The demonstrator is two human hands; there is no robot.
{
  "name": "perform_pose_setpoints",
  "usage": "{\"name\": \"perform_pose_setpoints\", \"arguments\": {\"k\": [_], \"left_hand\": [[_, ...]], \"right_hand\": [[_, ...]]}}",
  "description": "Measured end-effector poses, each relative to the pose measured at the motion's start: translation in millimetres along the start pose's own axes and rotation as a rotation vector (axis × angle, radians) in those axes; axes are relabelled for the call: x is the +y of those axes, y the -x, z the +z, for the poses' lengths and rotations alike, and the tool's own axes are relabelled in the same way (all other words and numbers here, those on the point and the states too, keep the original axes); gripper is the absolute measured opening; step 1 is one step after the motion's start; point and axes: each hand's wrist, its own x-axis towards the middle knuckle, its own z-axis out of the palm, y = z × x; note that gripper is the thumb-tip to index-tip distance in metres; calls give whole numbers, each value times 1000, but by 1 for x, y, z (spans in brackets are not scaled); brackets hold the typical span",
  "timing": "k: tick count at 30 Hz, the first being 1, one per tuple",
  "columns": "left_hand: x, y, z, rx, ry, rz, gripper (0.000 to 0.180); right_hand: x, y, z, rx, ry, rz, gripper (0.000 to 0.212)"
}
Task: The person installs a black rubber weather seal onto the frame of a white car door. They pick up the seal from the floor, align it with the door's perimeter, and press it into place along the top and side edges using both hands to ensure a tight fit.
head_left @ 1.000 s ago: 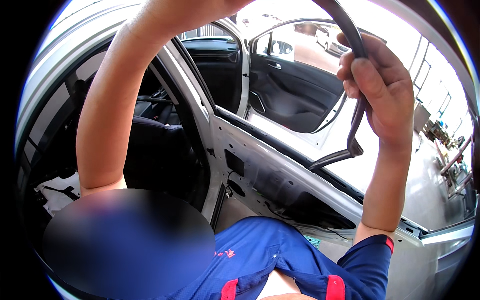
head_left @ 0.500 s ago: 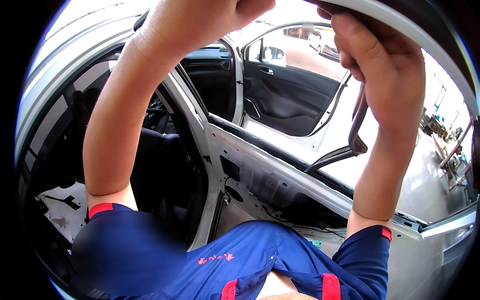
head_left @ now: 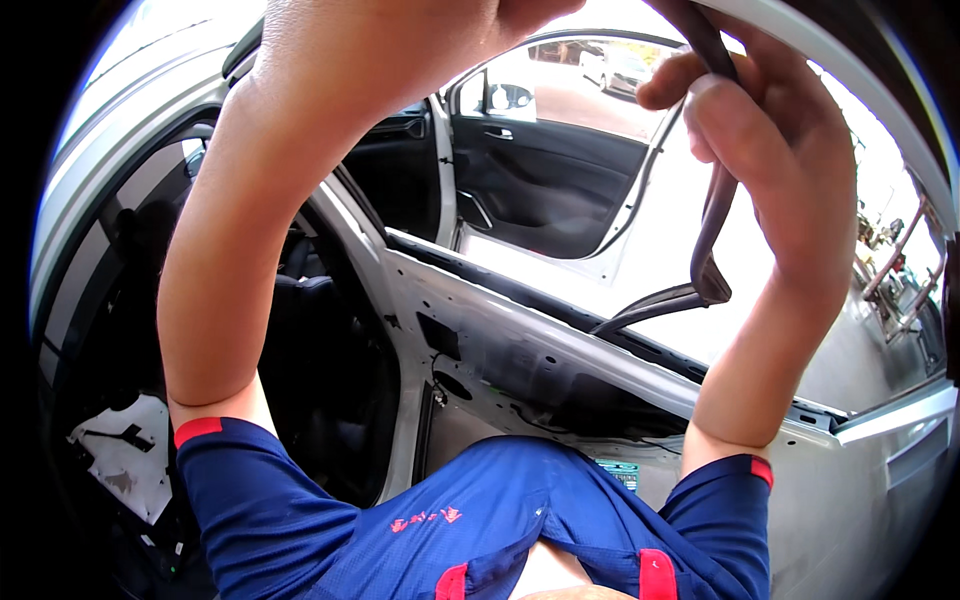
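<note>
A dark rubber window seal (head_left: 716, 215) hangs loose from the top of the door's window frame (head_left: 800, 35). Its lower part bends sharply and runs into the slot along the door's beltline. My right hand (head_left: 770, 140) is raised at that frame, thumb and fingers closed around the seal's upper stretch. At the top edge of the picture my left hand (head_left: 430, 40) reaches up, its fingers mostly cut off; what they touch is out of sight. Below both arms stands the stripped inner panel of the white car door (head_left: 510, 345), with holes and a loose cable.
At left is the open car body with a dark interior and a white panel piece (head_left: 125, 455). Another opened door with black trim (head_left: 545, 180) stands beyond. A white car (head_left: 615, 70) is parked farther off, and equipment (head_left: 905, 270) stands at the right.
My right hand's thumb and fingers have shifted, so more of the seal shows between them. The left hand has moved slightly right. The car and doors sit a little farther left in view.
</note>
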Motion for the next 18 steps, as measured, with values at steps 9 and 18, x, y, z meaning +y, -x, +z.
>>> {"name": "perform_pose_setpoints", "arguments": {"k": [9, 18], "left_hand": [[9, -18, -4, 87, 202, 153, 52], [32, -24, -15, 12, 131, 60, 35]], "right_hand": [[6, 28, 4, 264, 17, -124, 35], [-13, 4, -12, 218, 6, -70, 25]]}}
